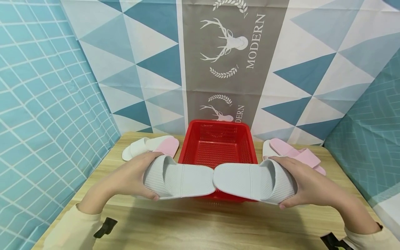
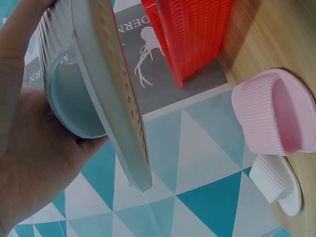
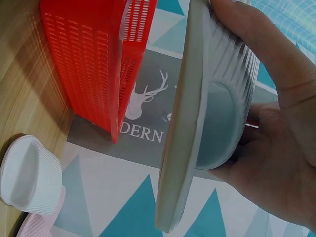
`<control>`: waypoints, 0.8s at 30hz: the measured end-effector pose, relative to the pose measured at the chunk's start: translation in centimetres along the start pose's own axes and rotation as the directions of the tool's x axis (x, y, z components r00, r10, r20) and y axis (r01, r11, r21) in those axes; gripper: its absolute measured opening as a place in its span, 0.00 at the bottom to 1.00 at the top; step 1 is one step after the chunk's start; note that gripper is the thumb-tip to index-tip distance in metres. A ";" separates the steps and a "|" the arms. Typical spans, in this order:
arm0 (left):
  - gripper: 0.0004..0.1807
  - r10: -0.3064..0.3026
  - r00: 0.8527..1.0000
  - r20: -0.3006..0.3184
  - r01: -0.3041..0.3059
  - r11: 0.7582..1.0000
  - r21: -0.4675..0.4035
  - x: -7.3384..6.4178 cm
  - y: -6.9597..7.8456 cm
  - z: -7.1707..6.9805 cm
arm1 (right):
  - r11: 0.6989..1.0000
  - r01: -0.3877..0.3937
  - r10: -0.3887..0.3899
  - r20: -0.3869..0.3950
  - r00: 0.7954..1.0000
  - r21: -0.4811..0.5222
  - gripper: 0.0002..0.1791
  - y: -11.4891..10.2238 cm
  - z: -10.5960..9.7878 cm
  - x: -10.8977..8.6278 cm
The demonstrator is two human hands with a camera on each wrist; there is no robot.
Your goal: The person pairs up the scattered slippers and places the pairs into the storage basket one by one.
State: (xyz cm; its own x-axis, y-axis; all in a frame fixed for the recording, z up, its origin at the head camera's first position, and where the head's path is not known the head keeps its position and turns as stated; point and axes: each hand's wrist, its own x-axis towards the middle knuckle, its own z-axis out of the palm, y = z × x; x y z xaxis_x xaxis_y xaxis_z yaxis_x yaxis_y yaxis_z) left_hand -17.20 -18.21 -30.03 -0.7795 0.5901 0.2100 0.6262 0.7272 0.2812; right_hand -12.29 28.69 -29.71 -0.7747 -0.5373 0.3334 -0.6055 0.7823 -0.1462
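My left hand (image 1: 135,178) grips a light grey slide sandal (image 1: 195,180) by its ribbed strap, thumb at the near edge. A matching grey slide sandal (image 1: 235,178) is held the same way by my right hand (image 1: 309,184). Both sandals are raised above the table with insoles toward the head camera, and their heel ends meet in the middle. In the left wrist view the sandal's sole edge (image 2: 116,118) stands nearly upright. The right wrist view shows the other sandal's side (image 3: 182,123) and its hollow strap opening.
Behind the sandals stands a red perforated basket (image 1: 218,130), its front partly hidden. On the wooden table (image 1: 200,229), a white slipper (image 1: 137,147) and a pink slipper (image 1: 167,146) lie at left; a pink slipper (image 1: 300,154) overlaps a white one (image 1: 268,149) at right. Patterned walls enclose the table.
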 end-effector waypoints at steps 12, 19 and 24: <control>0.56 -0.004 1.000 0.030 0.004 1.000 -0.010 0.3 0.4 -0.5 | 0.999 -0.038 0.039 0.052 0.998 -0.017 0.58 -0.2 -0.4 0.5; 0.56 -0.004 0.999 0.038 0.004 1.000 -0.014 0.5 0.5 -0.6 | 0.999 -0.037 0.038 0.070 0.997 -0.017 0.57 -0.2 -0.5 0.8; 0.56 -0.012 0.999 0.049 0.013 1.000 -0.019 0.7 0.6 -0.6 | 0.999 -0.035 0.037 0.075 0.996 -0.029 0.57 -0.4 -0.4 0.9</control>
State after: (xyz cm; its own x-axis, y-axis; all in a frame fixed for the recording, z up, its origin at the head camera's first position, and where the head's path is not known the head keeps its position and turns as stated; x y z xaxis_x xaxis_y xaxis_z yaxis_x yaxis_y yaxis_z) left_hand -17.34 -17.61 -29.12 -0.7853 0.5981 0.1601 0.6158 0.7277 0.3020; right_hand -12.74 28.02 -29.00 -0.8082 -0.5300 0.2567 -0.5724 0.8094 -0.1309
